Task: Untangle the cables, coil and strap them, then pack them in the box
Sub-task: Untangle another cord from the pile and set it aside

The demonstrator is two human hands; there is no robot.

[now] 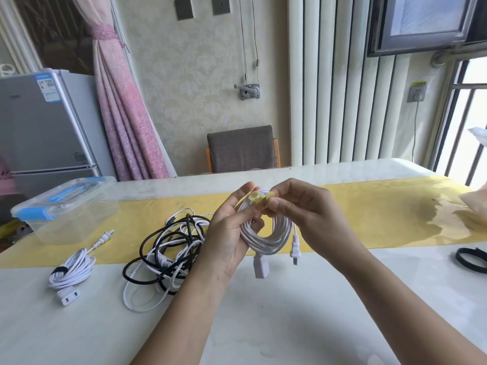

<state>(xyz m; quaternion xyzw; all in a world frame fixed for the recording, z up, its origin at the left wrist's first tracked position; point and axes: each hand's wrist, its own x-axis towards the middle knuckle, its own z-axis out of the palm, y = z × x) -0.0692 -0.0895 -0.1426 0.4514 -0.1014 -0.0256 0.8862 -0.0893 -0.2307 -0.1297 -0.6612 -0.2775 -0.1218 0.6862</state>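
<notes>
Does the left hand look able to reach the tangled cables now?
Likely yes in reach, as the tangle lies just beside the left hand with nothing between; but that hand holds the white coil while the right hand pinches the yellow strap.

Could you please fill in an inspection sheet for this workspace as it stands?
Surface: white table with a yellow runner across it.
Job's things: lidded clear box at the left; black strap at the right edge.
Clutter: translucent bag at the right edge.
Hands: left hand holds white cable coil; right hand pinches yellow strap on it.
Cables: strapped white coil lying left; black-and-white tangle beside it, unsorted.
Surroundings: fridge, pink curtain, chair, radiator.
</notes>
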